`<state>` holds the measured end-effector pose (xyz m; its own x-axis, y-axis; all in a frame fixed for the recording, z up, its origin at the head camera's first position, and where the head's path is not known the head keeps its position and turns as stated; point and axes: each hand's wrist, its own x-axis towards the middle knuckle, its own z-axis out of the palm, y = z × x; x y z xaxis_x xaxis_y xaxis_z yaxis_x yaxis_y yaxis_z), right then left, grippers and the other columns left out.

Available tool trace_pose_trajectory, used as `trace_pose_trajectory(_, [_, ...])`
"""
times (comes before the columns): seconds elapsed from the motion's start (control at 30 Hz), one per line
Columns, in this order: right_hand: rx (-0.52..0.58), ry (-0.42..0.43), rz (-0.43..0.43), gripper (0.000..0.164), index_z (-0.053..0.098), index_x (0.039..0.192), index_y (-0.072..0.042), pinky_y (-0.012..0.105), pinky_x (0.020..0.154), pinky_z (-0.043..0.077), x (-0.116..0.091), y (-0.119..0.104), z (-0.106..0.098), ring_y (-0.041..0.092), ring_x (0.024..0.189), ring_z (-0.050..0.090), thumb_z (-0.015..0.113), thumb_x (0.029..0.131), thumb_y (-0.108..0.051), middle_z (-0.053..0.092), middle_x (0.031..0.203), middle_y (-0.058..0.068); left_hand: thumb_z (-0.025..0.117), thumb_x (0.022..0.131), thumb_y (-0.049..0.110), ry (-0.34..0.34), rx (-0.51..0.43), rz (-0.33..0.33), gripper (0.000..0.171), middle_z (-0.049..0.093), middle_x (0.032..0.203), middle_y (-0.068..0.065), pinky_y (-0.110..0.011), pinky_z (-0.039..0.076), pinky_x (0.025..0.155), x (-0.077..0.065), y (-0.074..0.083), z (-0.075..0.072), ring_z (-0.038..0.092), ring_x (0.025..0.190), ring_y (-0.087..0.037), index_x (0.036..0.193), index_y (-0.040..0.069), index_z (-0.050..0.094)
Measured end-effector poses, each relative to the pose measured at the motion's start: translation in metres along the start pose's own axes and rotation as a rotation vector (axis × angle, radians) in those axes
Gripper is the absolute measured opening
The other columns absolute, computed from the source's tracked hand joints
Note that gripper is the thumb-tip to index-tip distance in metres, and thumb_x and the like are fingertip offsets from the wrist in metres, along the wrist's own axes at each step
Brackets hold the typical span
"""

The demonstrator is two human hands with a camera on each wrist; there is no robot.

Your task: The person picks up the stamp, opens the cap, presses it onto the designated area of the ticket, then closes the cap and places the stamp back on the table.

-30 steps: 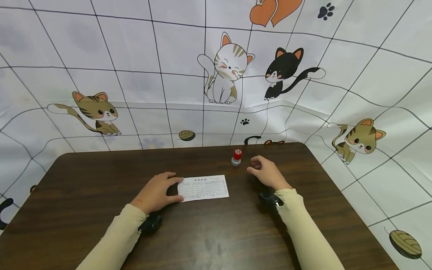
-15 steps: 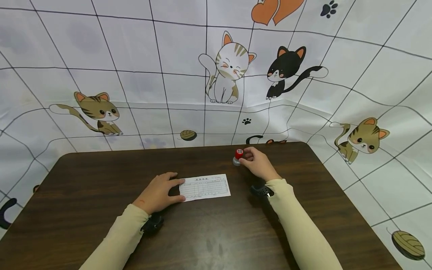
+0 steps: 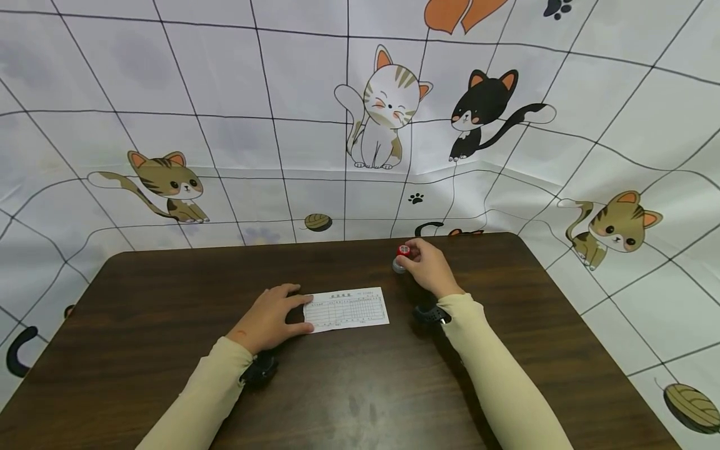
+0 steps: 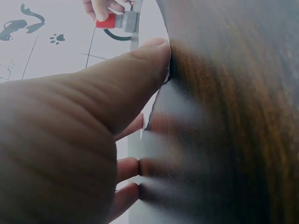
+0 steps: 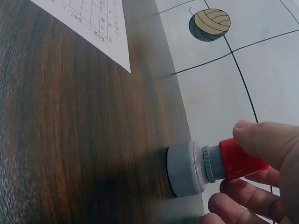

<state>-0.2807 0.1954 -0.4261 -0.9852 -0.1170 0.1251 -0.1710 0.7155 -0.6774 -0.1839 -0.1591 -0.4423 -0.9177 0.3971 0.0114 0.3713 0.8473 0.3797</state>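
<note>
A white printed form slip [image 3: 347, 310] lies flat on the table. My left hand [image 3: 272, 317] rests at its left end, thumb and index finger touching the paper, the other fingers spread on the wood; the left wrist view shows the thumb [image 4: 140, 58] on the slip's edge. Beyond the slip's upper right corner stands a stamp with a grey base [image 5: 182, 169] and a red handle [image 5: 238, 158]. My right hand [image 3: 432, 269] pinches that red handle between thumb and fingers. The base appears to be upright on the tabletop.
The dark wooden table [image 3: 349, 387] has rounded far corners. Directly behind its far edge hangs a white cloth [image 3: 253, 144] printed with cats and grid lines, continuing down the right side. Dark bands [image 3: 430, 314] with cameras sit on both wrists.
My right hand has moved left to the stamp and now pinches its red handle. The left hand stays on the slip. The head view has shifted slightly.
</note>
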Motion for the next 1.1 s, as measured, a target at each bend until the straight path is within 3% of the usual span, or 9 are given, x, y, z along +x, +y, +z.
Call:
trace_pose_trajectory(0.6, [-0.068, 0.009, 0.016, 0.037, 0.065, 0.128, -0.005, 0.044, 0.085, 0.057, -0.007, -0.005, 0.001, 0.027, 0.1, 0.067, 0.074, 0.098, -0.025, 0.07, 0.117, 0.012, 0.08, 0.089, 0.046, -0.005, 0.0, -0.008, 0.069, 0.046, 0.155, -0.022, -0.067, 0.02, 0.12, 0.001, 0.001, 0.002, 0.042, 0.144, -0.043, 0.147, 0.014, 0.06])
trace_pose_trajectory(1.1, [-0.058, 0.059, -0.067, 0.031, 0.069, 0.121, -0.008, 0.036, 0.074, 0.051, -0.023, -0.021, -0.006, 0.022, 0.086, 0.062, 0.076, 0.095, -0.024, 0.069, 0.098, 0.007, 0.08, 0.089, 0.046, -0.004, -0.017, -0.013, 0.069, 0.046, 0.156, -0.022, -0.067, 0.019, 0.12, 0.0, 0.001, 0.001, 0.041, 0.145, -0.044, 0.147, 0.014, 0.06])
